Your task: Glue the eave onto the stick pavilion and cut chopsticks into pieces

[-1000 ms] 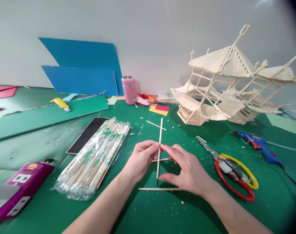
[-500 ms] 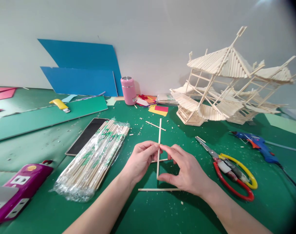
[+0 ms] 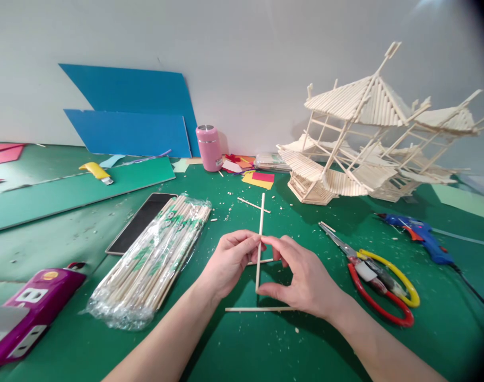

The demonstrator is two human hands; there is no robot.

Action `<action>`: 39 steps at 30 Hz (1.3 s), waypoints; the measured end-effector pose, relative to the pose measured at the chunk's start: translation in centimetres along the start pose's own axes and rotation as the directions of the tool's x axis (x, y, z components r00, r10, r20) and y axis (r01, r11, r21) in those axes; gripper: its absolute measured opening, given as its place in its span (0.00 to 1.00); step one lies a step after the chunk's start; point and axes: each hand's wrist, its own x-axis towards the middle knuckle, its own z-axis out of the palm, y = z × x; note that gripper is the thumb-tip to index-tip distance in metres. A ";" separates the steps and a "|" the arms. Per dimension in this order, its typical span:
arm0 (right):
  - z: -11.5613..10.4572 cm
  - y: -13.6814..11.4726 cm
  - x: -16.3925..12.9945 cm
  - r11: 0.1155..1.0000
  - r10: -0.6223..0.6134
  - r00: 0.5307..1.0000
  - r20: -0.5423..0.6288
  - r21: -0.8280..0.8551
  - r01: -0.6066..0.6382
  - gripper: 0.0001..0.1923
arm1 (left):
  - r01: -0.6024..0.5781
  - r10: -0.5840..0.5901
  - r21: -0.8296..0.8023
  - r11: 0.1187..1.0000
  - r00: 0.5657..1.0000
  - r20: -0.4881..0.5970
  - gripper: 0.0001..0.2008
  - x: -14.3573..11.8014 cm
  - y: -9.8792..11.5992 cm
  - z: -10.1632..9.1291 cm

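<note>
Between my hands a thin wooden stick (image 3: 261, 215) points away from me, raised over the green table. My left hand (image 3: 230, 262) pinches it near the middle between thumb and fingertips. My right hand (image 3: 305, 276) has its index finger at that same spot and its thumb against the stick's near end, so the stick's near half spans between them. Beneath, a second stick (image 3: 261, 262) lies crosswise, partly hidden by my fingers. Closer to me, another stick (image 3: 258, 309) lies crosswise, its right end running under my right hand. A shorter stick (image 3: 253, 205) rests beyond.
A plastic-wrapped bundle of sticks (image 3: 150, 260) overlaps a dark phone-like slab (image 3: 140, 225) at left, near a purple power strip (image 3: 35, 313). Scissors (image 3: 369, 270) and a blue glue gun (image 3: 421, 236) lie right. Behind stand a stick-built pavilion model (image 3: 345, 170) and a pink flask (image 3: 209, 148).
Both hands keep the same hold on the stick, with hardly any movement. The whole view has shifted very slightly.
</note>
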 end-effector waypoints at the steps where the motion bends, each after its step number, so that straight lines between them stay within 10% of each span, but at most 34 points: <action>1: 0.0 0.0 0.0 1.000 0.002 1.000 0.001 0.002 -0.002 0.34 | 0.003 -0.003 -0.002 1.000 1.000 0.003 0.06 0.0 0.0 0.0; 39: -0.1 -0.1 0.2 1.000 0.012 1.000 0.006 0.003 -0.012 0.33 | 0.002 -0.002 0.005 1.000 0.999 -0.033 0.06 -0.1 0.0 0.1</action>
